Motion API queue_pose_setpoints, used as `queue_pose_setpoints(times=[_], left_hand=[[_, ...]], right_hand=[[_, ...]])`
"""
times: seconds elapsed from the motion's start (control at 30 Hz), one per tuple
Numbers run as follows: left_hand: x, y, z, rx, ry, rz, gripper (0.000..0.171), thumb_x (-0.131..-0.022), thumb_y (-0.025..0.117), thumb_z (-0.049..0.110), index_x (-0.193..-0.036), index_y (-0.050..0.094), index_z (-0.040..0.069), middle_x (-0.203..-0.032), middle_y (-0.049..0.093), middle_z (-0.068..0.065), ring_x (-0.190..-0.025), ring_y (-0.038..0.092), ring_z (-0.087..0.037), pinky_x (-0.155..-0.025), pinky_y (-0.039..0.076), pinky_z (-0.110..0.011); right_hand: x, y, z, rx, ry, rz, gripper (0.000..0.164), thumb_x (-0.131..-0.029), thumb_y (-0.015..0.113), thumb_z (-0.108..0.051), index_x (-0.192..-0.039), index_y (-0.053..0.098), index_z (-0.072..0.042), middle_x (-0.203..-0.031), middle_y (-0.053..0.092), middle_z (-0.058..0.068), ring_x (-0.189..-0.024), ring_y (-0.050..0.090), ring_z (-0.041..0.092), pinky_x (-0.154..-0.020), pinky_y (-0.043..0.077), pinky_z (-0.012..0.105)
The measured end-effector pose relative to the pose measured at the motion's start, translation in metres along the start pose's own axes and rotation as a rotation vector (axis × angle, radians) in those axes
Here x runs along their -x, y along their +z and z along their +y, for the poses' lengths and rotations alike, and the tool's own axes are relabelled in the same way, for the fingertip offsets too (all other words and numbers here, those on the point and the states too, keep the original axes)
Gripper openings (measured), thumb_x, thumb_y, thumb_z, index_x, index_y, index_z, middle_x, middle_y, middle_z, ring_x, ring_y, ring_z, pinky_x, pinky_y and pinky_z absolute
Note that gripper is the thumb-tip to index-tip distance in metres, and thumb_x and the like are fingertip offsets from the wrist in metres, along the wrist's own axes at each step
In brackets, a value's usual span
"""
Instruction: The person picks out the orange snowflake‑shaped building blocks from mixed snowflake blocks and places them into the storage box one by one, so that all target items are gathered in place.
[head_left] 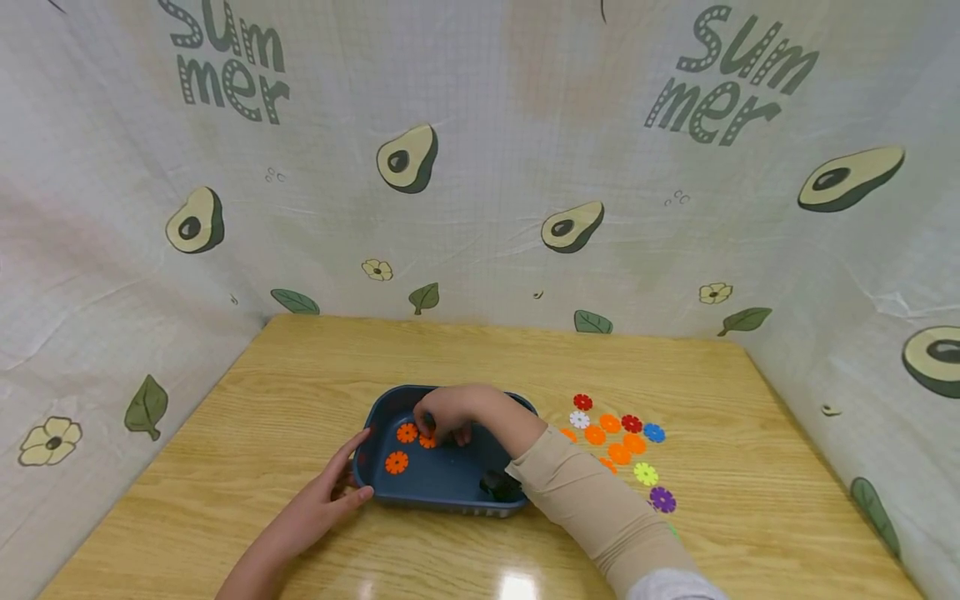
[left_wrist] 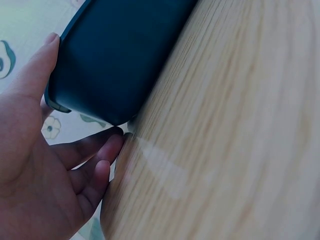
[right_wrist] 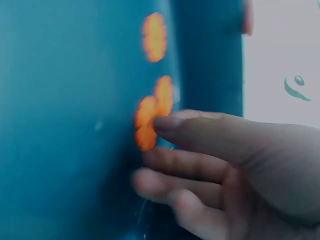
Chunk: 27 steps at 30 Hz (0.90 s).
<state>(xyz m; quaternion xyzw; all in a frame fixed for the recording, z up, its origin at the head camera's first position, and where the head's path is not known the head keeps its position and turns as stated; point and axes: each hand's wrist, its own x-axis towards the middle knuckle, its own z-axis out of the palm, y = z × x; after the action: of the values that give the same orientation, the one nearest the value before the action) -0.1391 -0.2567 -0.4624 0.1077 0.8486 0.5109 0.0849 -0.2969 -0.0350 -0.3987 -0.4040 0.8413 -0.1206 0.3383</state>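
Observation:
A dark blue plastic bin (head_left: 450, 502) stands on the table, with flower-shaped orange discs lying in its left part. Reaching in from the right, my right hand (head_left: 453, 412) pinches an orange flower disc (right_wrist: 146, 122) between thumb and index finger, low over the bin's floor. Beside it is a second orange disc (right_wrist: 164, 92), and another (head_left: 397, 462) lies nearer the front. My left hand (head_left: 322, 496) holds the bin's left end, one fingertip over the rim and the thumb at the near corner. The left wrist view shows this hand (left_wrist: 40, 170) against the bin's outer wall.
Right of the bin, loose flower discs are spread on the wooden table (head_left: 300, 375): several orange (head_left: 619, 453), red (head_left: 582, 402), white (head_left: 579, 419), blue (head_left: 654, 432), yellow-green (head_left: 646, 474) and purple (head_left: 662, 499). A dark object (head_left: 497, 485) sits in the bin's near right corner. A printed cloth (head_left: 480, 250) surrounds the table.

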Motion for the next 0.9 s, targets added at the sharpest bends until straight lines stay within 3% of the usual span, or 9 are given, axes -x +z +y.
queue_pose_setpoints(times=[0.33, 0.5, 0.73, 0.9], left_hand=[[0.001, 0.001, -0.003, -0.011, 0.028, 0.011, 0.073, -0.097, 0.062, 0.023, -0.156, 0.019, 0.024, -0.135, 0.049, -0.023, -0.107, 0.056, -0.026, -0.085, 0.045, -0.027], [0.0, 0.001, -0.001, -0.012, -0.002, 0.031, 0.073, -0.097, 0.063, 0.024, -0.155, 0.02, 0.027, -0.136, 0.049, -0.022, -0.109, 0.055, -0.025, -0.086, 0.045, -0.028], [0.001, 0.002, 0.0, -0.027, -0.017, 0.05, 0.072, -0.096, 0.064, 0.024, -0.155, 0.022, 0.029, -0.134, 0.051, -0.018, -0.108, 0.054, -0.023, -0.086, 0.044, -0.029], [0.001, 0.001, 0.002, -0.028, -0.023, 0.04, 0.073, -0.097, 0.063, 0.025, -0.155, 0.021, 0.029, -0.136, 0.049, -0.02, -0.108, 0.054, -0.023, -0.086, 0.044, -0.028]], right_hand=[[0.027, -0.021, -0.003, -0.071, -0.102, 0.04, 0.02, -0.093, 0.066, -0.007, -0.113, 0.062, -0.005, -0.086, 0.062, 0.005, -0.077, 0.065, 0.033, -0.066, 0.054, 0.043], [0.042, -0.026, -0.004, -0.075, -0.155, 0.071, 0.019, -0.094, 0.065, -0.006, -0.113, 0.062, -0.006, -0.086, 0.064, 0.005, -0.081, 0.063, 0.035, -0.072, 0.052, 0.046], [0.062, -0.024, 0.001, -0.016, -0.181, 0.137, 0.023, -0.092, 0.067, -0.006, -0.115, 0.065, -0.008, -0.086, 0.064, -0.004, -0.077, 0.06, 0.012, -0.069, 0.048, 0.026], [0.08, -0.02, 0.006, -0.026, -0.168, 0.174, 0.028, -0.092, 0.067, -0.007, -0.12, 0.064, -0.006, -0.088, 0.065, -0.004, -0.079, 0.06, 0.007, -0.071, 0.048, 0.025]])
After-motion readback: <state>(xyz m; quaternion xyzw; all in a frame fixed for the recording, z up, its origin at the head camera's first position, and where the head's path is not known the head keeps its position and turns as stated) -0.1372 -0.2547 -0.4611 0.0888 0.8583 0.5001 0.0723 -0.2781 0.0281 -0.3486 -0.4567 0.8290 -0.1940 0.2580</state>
